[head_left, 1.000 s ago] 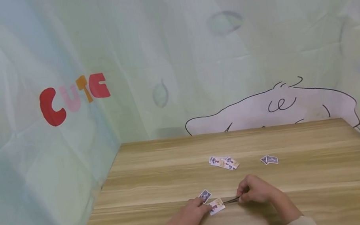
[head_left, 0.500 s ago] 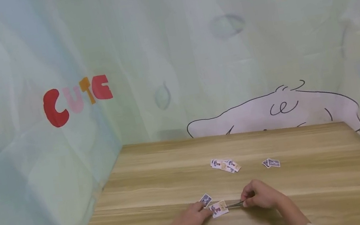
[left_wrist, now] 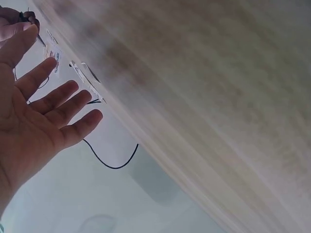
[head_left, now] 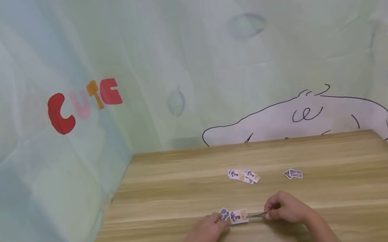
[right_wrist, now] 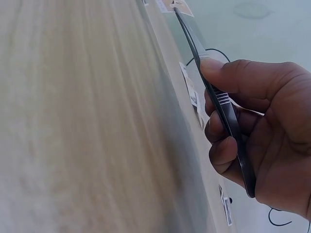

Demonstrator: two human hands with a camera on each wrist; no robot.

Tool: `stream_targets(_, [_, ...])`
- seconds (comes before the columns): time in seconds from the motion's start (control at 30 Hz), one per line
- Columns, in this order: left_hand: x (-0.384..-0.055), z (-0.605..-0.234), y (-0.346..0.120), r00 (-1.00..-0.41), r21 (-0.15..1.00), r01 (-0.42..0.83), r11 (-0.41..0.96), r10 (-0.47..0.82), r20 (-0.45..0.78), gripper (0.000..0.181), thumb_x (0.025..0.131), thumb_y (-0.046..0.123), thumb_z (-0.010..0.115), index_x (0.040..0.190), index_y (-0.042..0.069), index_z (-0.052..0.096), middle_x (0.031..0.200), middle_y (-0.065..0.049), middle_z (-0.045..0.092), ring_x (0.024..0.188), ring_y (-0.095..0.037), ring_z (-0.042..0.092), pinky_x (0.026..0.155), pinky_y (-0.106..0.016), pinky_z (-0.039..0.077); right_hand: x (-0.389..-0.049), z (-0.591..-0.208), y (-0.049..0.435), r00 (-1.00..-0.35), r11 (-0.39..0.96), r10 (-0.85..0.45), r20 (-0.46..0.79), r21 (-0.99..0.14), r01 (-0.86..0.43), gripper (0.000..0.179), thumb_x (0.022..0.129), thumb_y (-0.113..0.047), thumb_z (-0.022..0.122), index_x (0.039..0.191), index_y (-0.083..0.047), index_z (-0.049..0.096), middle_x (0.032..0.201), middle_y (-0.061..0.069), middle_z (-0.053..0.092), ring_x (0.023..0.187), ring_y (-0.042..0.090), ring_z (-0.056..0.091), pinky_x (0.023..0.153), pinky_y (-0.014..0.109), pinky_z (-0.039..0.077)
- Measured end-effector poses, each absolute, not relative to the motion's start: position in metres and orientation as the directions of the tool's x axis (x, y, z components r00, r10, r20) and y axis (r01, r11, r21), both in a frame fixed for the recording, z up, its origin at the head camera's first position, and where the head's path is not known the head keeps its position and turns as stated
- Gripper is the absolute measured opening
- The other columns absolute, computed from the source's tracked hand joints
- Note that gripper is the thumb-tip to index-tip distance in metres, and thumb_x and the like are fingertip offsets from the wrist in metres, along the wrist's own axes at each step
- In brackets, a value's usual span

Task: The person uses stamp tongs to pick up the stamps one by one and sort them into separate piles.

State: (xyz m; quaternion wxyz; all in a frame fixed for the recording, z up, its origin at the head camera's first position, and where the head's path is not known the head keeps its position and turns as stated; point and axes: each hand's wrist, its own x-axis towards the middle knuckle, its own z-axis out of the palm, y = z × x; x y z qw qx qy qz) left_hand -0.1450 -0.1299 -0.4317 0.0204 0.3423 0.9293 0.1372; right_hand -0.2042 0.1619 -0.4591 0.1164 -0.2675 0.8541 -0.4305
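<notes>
My right hand (head_left: 286, 207) grips dark metal tweezers (right_wrist: 234, 127) between thumb and fingers. The tweezer tips pinch the right edge of a small picture card (head_left: 239, 216), which in the left wrist view appears raised off the wooden table (head_left: 156, 214). My left hand (head_left: 205, 240) lies just left of that card, fingers spread and fairly straight in the left wrist view. A blue-backed card (head_left: 224, 213) sits at its fingertips, partly hidden by them. Whether the left fingers touch either card I cannot tell.
Farther back, several overlapping picture cards (head_left: 244, 176) lie face up on the table. To their right is a small group of blue-backed cards (head_left: 293, 173). A printed cloth backdrop (head_left: 182, 54) rises behind the table and along its left side.
The picture card in the tweezers has shifted a little right and turned straighter. My right hand has moved slightly right with the tweezers; the left hand stays almost in place.
</notes>
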Motion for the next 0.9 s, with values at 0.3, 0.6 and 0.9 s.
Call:
stream_targets(0.3, [-0.151,-0.437,-0.138,-0.807,0.301,0.571,0.763,0.590,0.034,0.053,0.075,0.038,0.070,0.121,0.014,0.059,0.116,-0.005,0.053,0.100,-0.018,0.050,0.088,-0.037,0.044,-0.207,-0.458,0.170,-0.838,0.488,-0.545,0.033,-0.800,-0.349,0.004,0.077,-0.007,0.067,0.081,-0.005,0.068,0.075,-0.004,0.062,0.067,0.011,0.052,0.062,0.027,0.044])
stream_targets(0.6, [-0.161,-0.439,-0.143,-0.806,0.175,0.585,0.792,0.591,0.022,0.052,0.071,0.039,0.070,0.115,0.014,0.061,0.102,0.000,0.052,0.088,-0.016,0.048,0.079,-0.039,0.044,-0.209,-0.455,0.176,-0.852,0.427,-0.523,0.035,-0.854,-0.298,0.007,0.077,-0.004,0.067,0.083,0.000,0.068,0.078,0.002,0.063,0.068,0.013,0.053,0.062,0.027,0.045])
stream_targets(0.9, [-0.164,-0.442,-0.146,-0.830,0.185,0.547,0.816,0.557,-0.003,0.058,0.071,0.035,0.070,0.123,0.013,0.058,0.103,-0.002,0.051,0.092,-0.018,0.048,0.075,-0.037,0.046,-0.217,-0.458,0.182,-0.854,0.433,-0.518,0.042,-0.848,-0.305,0.008,0.077,-0.003,0.067,0.085,0.001,0.068,0.077,0.005,0.064,0.066,0.013,0.053,0.060,0.026,0.045])
